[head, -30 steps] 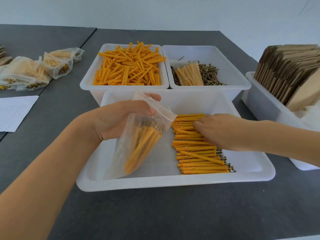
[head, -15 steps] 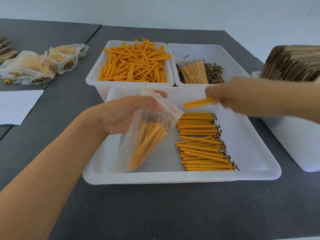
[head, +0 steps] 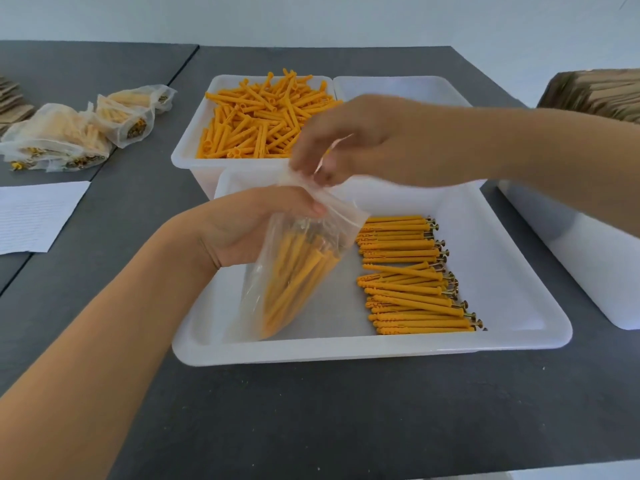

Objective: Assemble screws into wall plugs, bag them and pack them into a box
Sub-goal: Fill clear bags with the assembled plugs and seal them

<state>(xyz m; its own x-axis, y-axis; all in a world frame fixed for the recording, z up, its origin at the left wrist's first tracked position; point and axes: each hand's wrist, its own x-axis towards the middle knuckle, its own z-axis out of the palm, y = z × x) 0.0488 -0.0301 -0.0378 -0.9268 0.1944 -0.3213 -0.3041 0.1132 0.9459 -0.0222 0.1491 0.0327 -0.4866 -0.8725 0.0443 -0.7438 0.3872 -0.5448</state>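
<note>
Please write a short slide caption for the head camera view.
Left hand holds a plastic bag of plugs over the tray; right hand at its mouth.

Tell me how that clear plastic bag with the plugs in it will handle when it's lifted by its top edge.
The clear bag looks thin and floppy: its mouth crumples where the left hand grips it. The plugs bunch at the bottom, so it probably hangs bottom-heavy and sways. The glossy film may slip in a loose pinch.

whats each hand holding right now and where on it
The left hand grips the clear plastic bag just below its mouth; the right hand pinches its top edge.
</note>
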